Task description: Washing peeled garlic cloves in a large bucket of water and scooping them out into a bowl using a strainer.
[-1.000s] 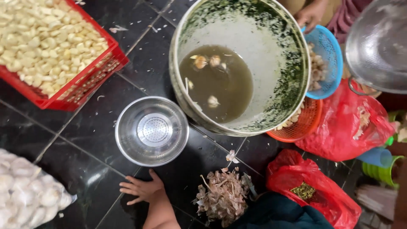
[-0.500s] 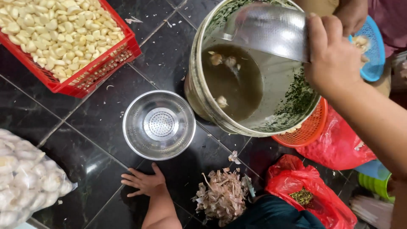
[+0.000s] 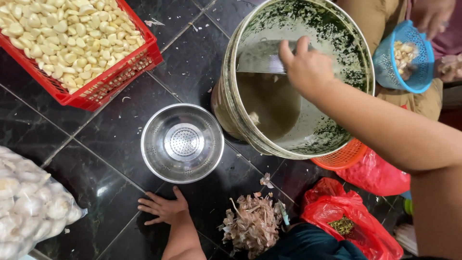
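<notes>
Dipping into the big bucket [image 3: 240,120] at upper centre of the frame: right hand [image 3: 305,70] is closed on the rim of a steel bowl [image 3: 262,58], tilted down inside toward murky brown water [image 3: 269,103] with a few pale pieces floating. Bowl judged stiff, thin-walled, smooth and slippery when wet, heavy once full; the rim edge is the only grip, best with thumb inside. Bucket's inner wall is coated with green flecks, rough-looking. Left hand [image 3: 163,208] lies open, palm down, fingers spread on the dark glossy tiled floor [image 3: 96,144] at lower centre, holding nothing. Just above it, a round steel colander [image 3: 183,143], perforated base, empty. Upper left: red plastic crate [image 3: 110,79] of peeled garlic cloves. Lower left: clear bag of garlic [image 3: 29,207]. Lower centre: pile of dry papery skins [image 3: 252,224]. Right: red plastic bags [image 3: 356,216], an orange basket [image 3: 339,156] under the bucket, and a blue mesh basket [image 3: 404,58] held by another person.
</notes>
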